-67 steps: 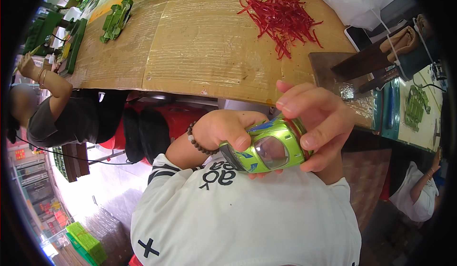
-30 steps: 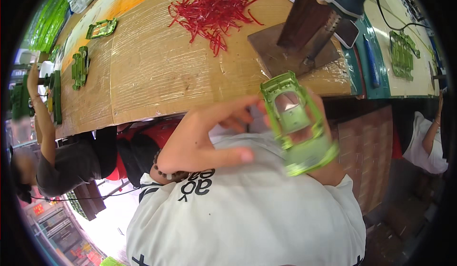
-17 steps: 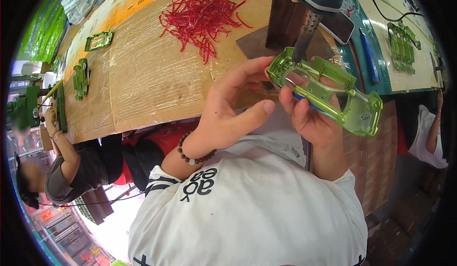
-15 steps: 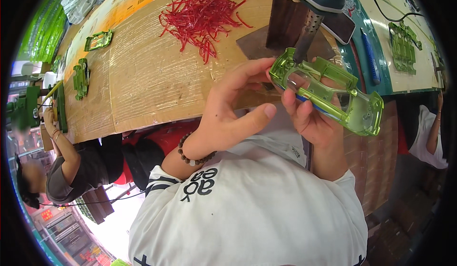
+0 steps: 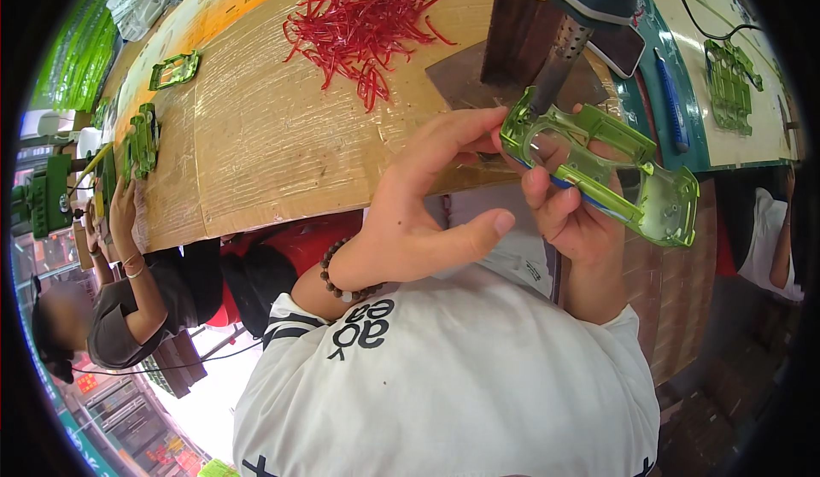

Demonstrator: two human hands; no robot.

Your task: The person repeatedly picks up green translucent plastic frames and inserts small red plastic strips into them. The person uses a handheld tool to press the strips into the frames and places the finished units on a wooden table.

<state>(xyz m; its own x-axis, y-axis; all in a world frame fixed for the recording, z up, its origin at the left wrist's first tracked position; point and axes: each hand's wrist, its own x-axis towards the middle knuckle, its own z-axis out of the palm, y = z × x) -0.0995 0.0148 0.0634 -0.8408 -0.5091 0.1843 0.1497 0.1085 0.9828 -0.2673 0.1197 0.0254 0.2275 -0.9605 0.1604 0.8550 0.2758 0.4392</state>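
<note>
The right hand (image 5: 579,221) holds a green toy car body shell (image 5: 598,169) from beneath, 2 fingertips bent against its near long edge and skin showing through its window openings. The shell sits hollow side up in those fingers, slanting down to the right, its lower end jutting out past the palm. The left hand (image 5: 423,199) is spread: thumb and index finger stand wide apart, a generous gap between them. The index fingertip is at the shell's upper end edge; I cannot tell whether it presses there. Just beside that fingertip, a perforated heat-gun nozzle (image 5: 561,57) slants down to the same end, so room is tight on that side. Left of the left fingers stretches a broad cardboard-covered tabletop (image 5: 256,152), its near edge running behind the left hand. A pile of red plastic strips (image 5: 363,33) lies beyond these fingers, well apart. Farther left are more green car shells (image 5: 147,140), a co-worker's hand (image 5: 122,212) near them. Past the nozzle from the right fingers lies a smartphone (image 5: 619,48).
</note>
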